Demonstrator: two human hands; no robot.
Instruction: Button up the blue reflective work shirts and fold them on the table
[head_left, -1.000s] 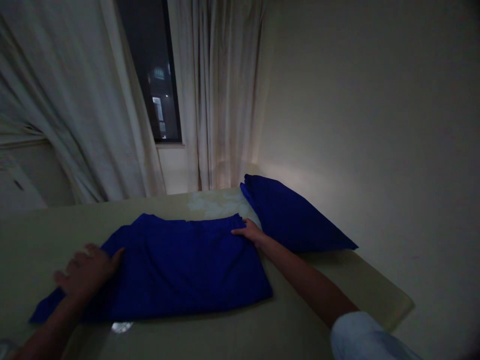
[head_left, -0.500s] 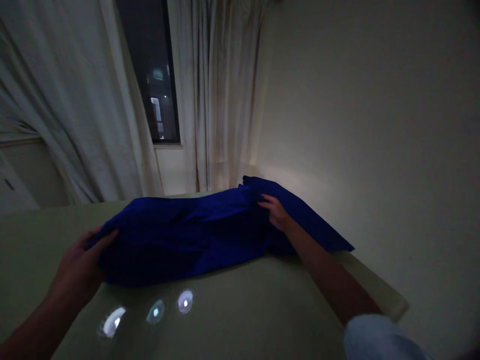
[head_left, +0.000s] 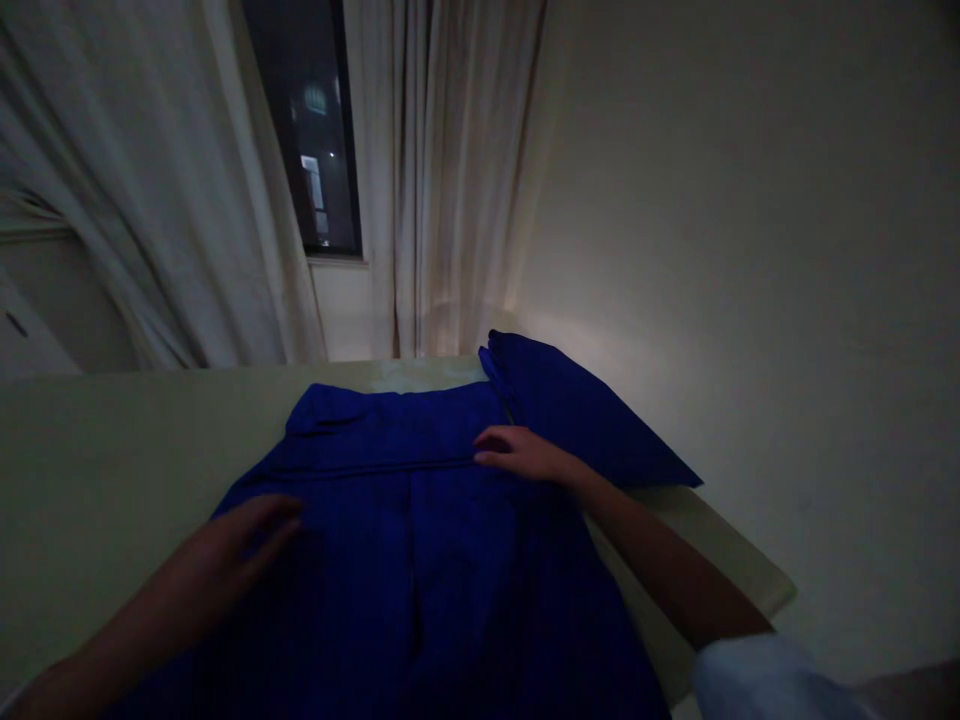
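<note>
A dark blue garment [head_left: 420, 540] lies spread on a pale table [head_left: 112, 450], its folded top edge away from me. My left hand [head_left: 232, 545] rests flat on the garment's left side with fingers stretched out. My right hand [head_left: 517, 452] lies flat near the garment's upper right, fingers together and extended along a crease. A second folded blue cloth [head_left: 577, 410] sits at the table's far right corner, just beyond my right hand.
Pale curtains [head_left: 442, 170] hang behind the table on both sides of a dark window [head_left: 311, 120]. A plain wall [head_left: 750, 250] runs along the right. The table's right edge [head_left: 757, 580] is close to my right forearm.
The blue garment was lifted and turned, and now lies spread lengthwise towards me. Both hands have let go of its edges and lie flat on it.
</note>
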